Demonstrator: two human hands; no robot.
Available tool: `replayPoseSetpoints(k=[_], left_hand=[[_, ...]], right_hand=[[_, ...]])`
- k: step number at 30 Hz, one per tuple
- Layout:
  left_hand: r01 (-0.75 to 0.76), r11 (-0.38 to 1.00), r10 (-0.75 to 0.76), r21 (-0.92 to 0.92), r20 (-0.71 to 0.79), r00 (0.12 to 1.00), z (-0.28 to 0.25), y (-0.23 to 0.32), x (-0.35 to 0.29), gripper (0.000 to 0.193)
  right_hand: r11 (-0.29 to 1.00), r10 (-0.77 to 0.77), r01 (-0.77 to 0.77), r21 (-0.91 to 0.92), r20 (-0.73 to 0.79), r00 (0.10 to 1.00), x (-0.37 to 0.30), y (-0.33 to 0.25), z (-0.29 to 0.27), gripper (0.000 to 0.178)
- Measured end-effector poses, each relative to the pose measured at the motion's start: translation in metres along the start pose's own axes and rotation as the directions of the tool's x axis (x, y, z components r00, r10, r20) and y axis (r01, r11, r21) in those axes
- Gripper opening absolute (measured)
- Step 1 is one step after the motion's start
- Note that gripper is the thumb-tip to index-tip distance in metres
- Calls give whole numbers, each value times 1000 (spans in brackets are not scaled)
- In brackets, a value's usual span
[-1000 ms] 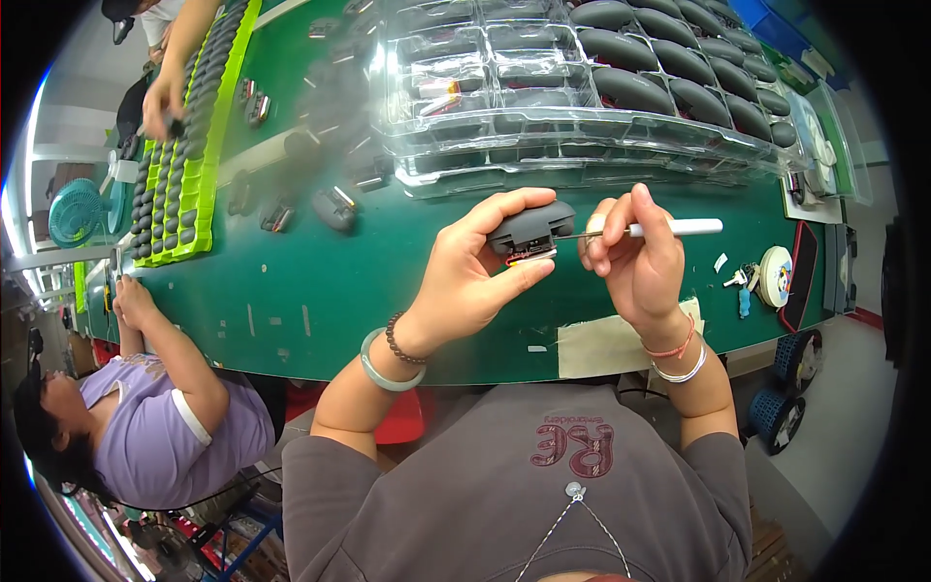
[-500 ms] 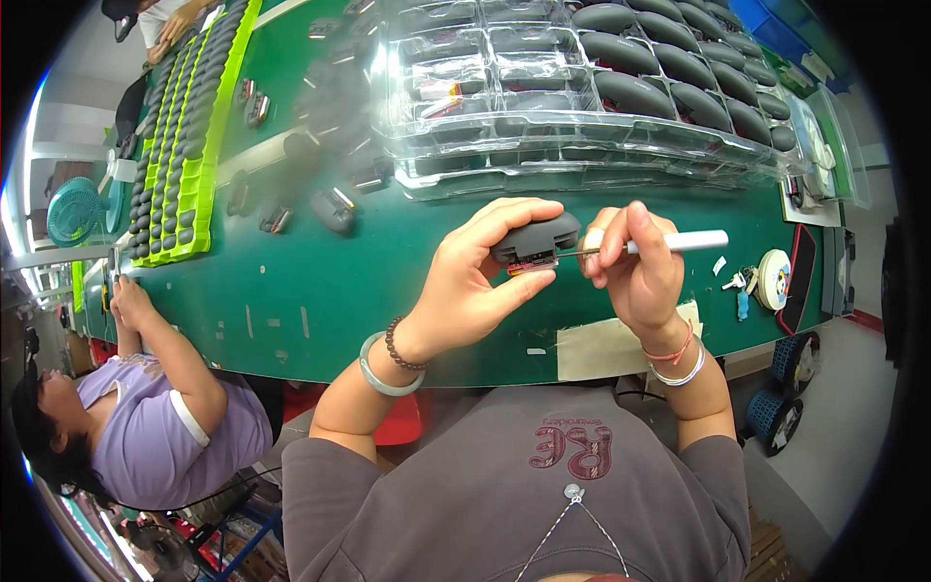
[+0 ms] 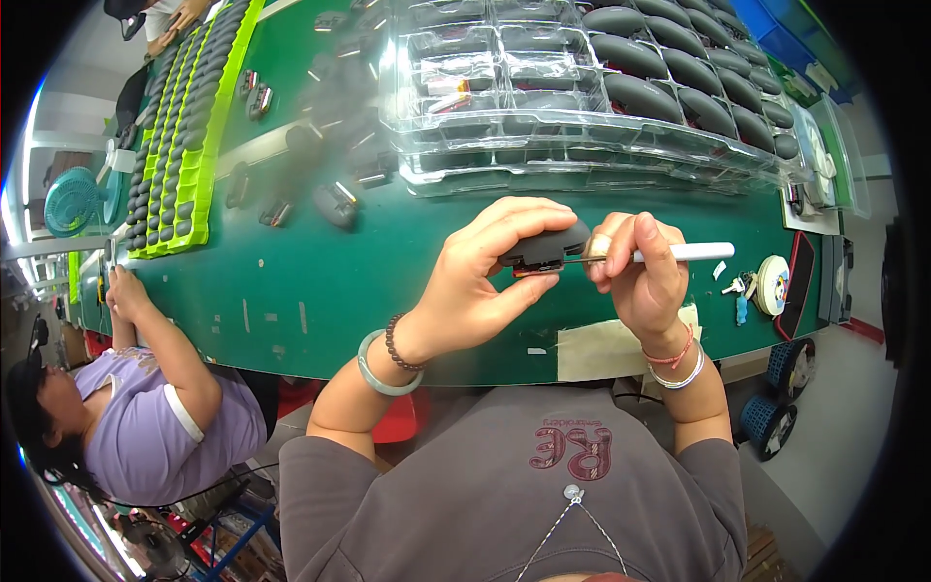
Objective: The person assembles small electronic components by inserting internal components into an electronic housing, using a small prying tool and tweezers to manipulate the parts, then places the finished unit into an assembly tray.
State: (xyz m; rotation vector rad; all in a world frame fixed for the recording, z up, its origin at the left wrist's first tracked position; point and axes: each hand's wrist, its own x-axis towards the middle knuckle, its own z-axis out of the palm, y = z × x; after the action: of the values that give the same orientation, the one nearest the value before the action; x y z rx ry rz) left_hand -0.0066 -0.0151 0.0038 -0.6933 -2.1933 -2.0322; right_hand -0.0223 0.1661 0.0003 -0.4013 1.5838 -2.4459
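Observation:
My left hand (image 3: 465,281) is closed round a dark grey, rounded plastic casing (image 3: 551,246), fingers over its top and thumb beneath. Red and black parts show along the casing's open lower edge. In my right hand (image 3: 642,276) is a pen-like tool with a white handle (image 3: 703,252) and a thin metal shaft, pinched between thumb and fingers. The shaft points left and meets the casing's right side; its very tip is hard to make out. Both hands are above the green table (image 3: 388,242).
Stacked clear plastic trays (image 3: 601,131) hold several dark casings behind my hands. A lime-green rack (image 3: 199,218) stands left, with loose parts (image 3: 337,204) nearby. Keys (image 3: 742,289) and a round white case (image 3: 772,283) lie right. A person in purple (image 3: 175,427) sits at left.
The casing has tilted in my left hand, showing less of its inner parts. My right hand and the tool have shifted slightly right and down.

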Motion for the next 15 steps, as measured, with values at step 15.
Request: replayPoseSetpoints(k=[15], left_hand=[[192, 965, -181, -179, 72, 981, -3, 4, -3, 45]], right_hand=[[832, 313, -309, 461, 69, 947, 7, 13, -5, 44]])
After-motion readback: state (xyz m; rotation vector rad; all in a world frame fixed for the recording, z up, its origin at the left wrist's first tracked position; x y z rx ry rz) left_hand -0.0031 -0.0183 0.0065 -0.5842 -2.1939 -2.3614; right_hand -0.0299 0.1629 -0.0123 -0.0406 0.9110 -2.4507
